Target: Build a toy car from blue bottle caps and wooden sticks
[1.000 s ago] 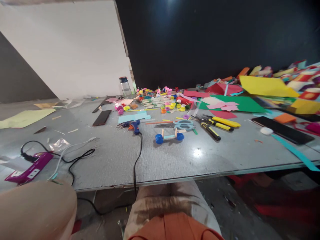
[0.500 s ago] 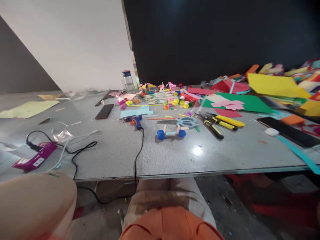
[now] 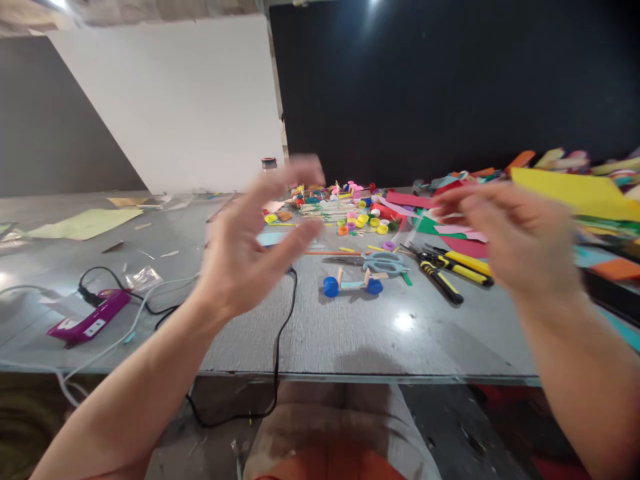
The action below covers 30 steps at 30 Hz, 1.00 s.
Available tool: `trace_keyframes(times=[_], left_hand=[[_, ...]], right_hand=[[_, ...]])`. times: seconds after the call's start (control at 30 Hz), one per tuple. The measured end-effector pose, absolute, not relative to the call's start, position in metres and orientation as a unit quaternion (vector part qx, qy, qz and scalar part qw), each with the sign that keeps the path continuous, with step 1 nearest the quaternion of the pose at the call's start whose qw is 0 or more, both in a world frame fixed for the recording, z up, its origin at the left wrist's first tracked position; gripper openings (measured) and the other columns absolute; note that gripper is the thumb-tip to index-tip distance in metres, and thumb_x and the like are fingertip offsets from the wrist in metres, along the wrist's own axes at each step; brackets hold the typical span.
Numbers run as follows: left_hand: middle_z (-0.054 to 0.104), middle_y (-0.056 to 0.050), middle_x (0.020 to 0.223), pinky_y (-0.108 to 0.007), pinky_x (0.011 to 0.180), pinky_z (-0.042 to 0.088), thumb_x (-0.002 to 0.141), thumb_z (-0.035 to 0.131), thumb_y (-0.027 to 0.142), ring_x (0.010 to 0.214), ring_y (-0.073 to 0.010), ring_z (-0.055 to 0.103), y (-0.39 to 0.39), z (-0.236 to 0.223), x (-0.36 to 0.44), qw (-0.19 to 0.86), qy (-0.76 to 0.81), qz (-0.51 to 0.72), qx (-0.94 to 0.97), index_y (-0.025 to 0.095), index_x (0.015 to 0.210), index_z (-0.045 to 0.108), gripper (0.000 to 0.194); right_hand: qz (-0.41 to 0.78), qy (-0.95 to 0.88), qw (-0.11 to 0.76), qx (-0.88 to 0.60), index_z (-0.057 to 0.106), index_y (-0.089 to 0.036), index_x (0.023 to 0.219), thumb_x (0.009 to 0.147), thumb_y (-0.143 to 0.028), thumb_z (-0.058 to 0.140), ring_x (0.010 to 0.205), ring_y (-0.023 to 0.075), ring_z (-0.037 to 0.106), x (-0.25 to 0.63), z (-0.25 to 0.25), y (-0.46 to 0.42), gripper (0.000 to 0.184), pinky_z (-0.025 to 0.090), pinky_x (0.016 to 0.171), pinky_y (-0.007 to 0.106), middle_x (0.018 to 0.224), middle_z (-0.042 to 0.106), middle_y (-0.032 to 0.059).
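Note:
Both of my hands are raised over the table, blurred by motion. My left hand (image 3: 250,247) has its thumb and fingers spread with nothing between them, and it covers most of the glue gun. My right hand (image 3: 525,243) hovers at the right with loosely bent fingers apart, and I see nothing in it. Between them on the table stands a small assembly of blue bottle caps (image 3: 331,287), pale wooden sticks and a light blue strip (image 3: 353,285). Behind it lie grey-blue scissors (image 3: 385,263). Black-and-yellow pliers (image 3: 440,280) and a yellow cutter (image 3: 467,263) are nearest my right hand.
A purple power strip (image 3: 95,320) with cables sits at the left. A black cord (image 3: 287,327) hangs over the front edge. Coloured caps (image 3: 363,220) and sticks lie at the back. Coloured paper (image 3: 570,193) is heaped at the right. A dark wall (image 3: 425,93) stands behind.
Both hands have come up into view over the table, where before only an arm showed at the lower left. The view has tilted up slightly. The blue-capped assembly stays on the table.

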<state>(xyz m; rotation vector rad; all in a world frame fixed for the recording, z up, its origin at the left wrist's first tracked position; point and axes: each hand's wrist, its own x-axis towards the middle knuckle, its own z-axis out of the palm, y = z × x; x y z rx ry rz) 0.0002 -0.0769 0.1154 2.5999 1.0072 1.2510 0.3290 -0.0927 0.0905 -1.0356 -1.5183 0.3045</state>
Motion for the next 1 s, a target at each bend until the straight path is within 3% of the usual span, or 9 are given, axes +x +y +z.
trace_keyframes(times=[0.07,0.17,0.3,0.43,0.57,0.7,0.83,1.0], left_hand=[[0.065,-0.007,0.132,-0.048,0.108,0.045,0.087,0.074,0.04,0.124,-0.0272,0.059,-0.055,0.096,0.01,0.075,0.328,0.346,0.876,0.028,0.133,0.057,0.051],[0.064,-0.011,0.133,-0.055,0.106,0.04,0.075,0.083,0.042,0.126,-0.0345,0.055,-0.023,0.055,0.02,0.105,0.362,0.17,0.91,0.024,0.135,0.055,0.069],[0.068,-0.011,0.122,-0.051,0.095,0.042,0.072,0.084,0.04,0.116,-0.0345,0.059,-0.002,0.013,0.025,0.116,0.369,0.143,0.911,0.02,0.118,0.062,0.054],[0.07,-0.007,0.109,-0.046,0.093,0.04,0.079,0.077,0.032,0.107,-0.0305,0.062,-0.001,-0.005,0.028,0.121,0.369,0.159,0.908,0.019,0.103,0.064,0.031],[0.07,-0.007,0.11,-0.046,0.095,0.039,0.081,0.074,0.029,0.107,-0.0296,0.061,0.0,-0.011,0.027,0.122,0.371,0.187,0.902,0.019,0.101,0.065,0.024],[0.071,-0.007,0.112,-0.047,0.099,0.038,0.081,0.074,0.029,0.11,-0.0293,0.06,0.002,-0.016,0.022,0.117,0.376,0.212,0.894,0.02,0.104,0.066,0.026],[0.072,-0.008,0.116,-0.049,0.102,0.038,0.079,0.076,0.03,0.113,-0.0295,0.061,0.007,-0.02,0.017,0.121,0.385,0.231,0.885,0.02,0.11,0.066,0.034],[0.073,-0.008,0.114,-0.052,0.1,0.041,0.078,0.076,0.031,0.111,-0.0304,0.062,0.013,-0.026,0.019,0.133,0.391,0.243,0.878,0.022,0.109,0.069,0.033]], right_hand=[[0.155,-0.647,0.586,-0.463,0.075,-0.027,0.089,0.092,-0.043,0.067,0.082,0.0225,0.071,0.328,0.073,-0.067,0.018,0.06,0.08,0.04,0.09,0.074,0.0043],[0.198,-0.632,0.569,-0.487,0.074,-0.023,0.085,0.088,-0.047,0.068,0.074,0.0227,0.073,0.333,0.04,-0.029,0.025,0.062,0.071,0.039,0.085,0.075,0.0061],[0.206,-0.609,0.567,-0.515,0.072,-0.021,0.085,0.088,-0.047,0.065,0.07,0.02,0.072,0.34,0.007,-0.007,0.027,0.062,0.071,0.037,0.084,0.076,0.0063],[0.206,-0.62,0.537,-0.533,0.071,-0.022,0.083,0.088,-0.045,0.064,0.07,0.0202,0.072,0.345,-0.005,-0.005,0.025,0.062,0.072,0.038,0.08,0.075,0.0057],[0.226,-0.669,0.468,-0.532,0.073,-0.024,0.097,0.091,-0.05,0.06,0.082,0.0236,0.073,0.352,-0.008,-0.01,0.03,0.061,0.078,0.043,0.093,0.077,0.0072],[0.228,-0.755,0.359,-0.499,0.074,-0.028,0.106,0.078,-0.053,0.077,0.105,0.0302,0.068,0.354,-0.006,-0.019,0.038,0.054,0.096,0.053,0.114,0.074,0.006],[0.183,-0.815,0.298,-0.462,0.074,-0.027,0.107,0.065,-0.053,0.086,0.133,0.0352,0.05,0.345,-0.007,-0.022,0.051,0.035,0.115,0.058,0.133,0.065,0.0092],[0.134,-0.845,0.255,-0.451,0.072,-0.025,0.102,0.076,-0.049,0.08,0.146,0.037,0.032,0.335,-0.017,-0.016,0.037,0.023,0.117,0.064,0.15,0.052,0.0093]])
